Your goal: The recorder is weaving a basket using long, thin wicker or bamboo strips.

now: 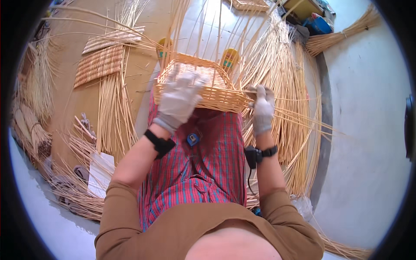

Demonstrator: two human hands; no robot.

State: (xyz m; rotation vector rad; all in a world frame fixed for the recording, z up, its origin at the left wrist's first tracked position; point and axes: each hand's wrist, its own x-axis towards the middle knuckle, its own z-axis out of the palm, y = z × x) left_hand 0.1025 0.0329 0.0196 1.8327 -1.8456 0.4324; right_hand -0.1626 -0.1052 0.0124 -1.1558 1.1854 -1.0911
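A six-sided woven basket [223, 97] with tall upright rods sits over my lap, on red checked cloth [216, 151]. My gloved left hand [182, 95] is at its front-left side, fingers stretched and somewhat blurred, touching or just over the rim. At the right corner, my gloved right hand [262, 104] is closed on pale willow rods [312, 121] that stick out sideways. A small blue tape measure [193, 139] lies on the cloth below the basket. Two yellow containers [230, 56] stand behind the basket, partly hidden.
Long rod bundles lie right [294, 169] and left [112, 117]. Woven panels [97, 67] lie upper left, a white sheet [100, 173] lower left. A blue item [320, 25] sits at upper right by another rod bundle [338, 37]; another woven piece [247, 5] is at the top.
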